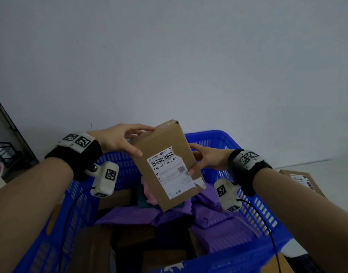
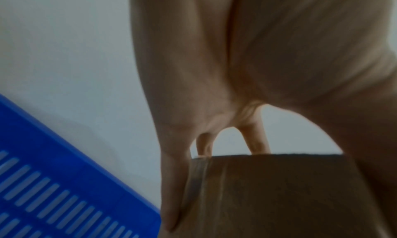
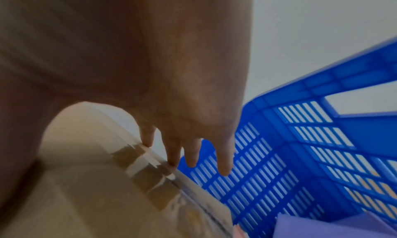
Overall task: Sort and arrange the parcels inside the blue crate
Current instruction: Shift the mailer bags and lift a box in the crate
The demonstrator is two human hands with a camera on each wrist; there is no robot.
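A flat brown cardboard parcel [image 1: 165, 164] with a white shipping label facing me is held tilted above the blue crate [image 1: 208, 135]. My left hand [image 1: 120, 138] grips its upper left corner, thumb on the front face and fingers over the top edge. My right hand [image 1: 204, 158] grips its right edge, thumb near the label. In the left wrist view my fingers [image 2: 174, 190] wrap the parcel [image 2: 279, 195]. In the right wrist view two fingertips [image 3: 171, 155] touch the taped edge of the parcel [image 3: 107, 199], the others hang free above the crate wall [image 3: 279, 156].
Inside the crate lie purple mailer bags [image 1: 218, 223], a pink and a dark soft parcel [image 1: 147, 196] and several brown boxes [image 1: 130, 239] in shadow. Another labelled cardboard box [image 1: 301, 180] lies outside the crate on the right. A plain wall stands behind.
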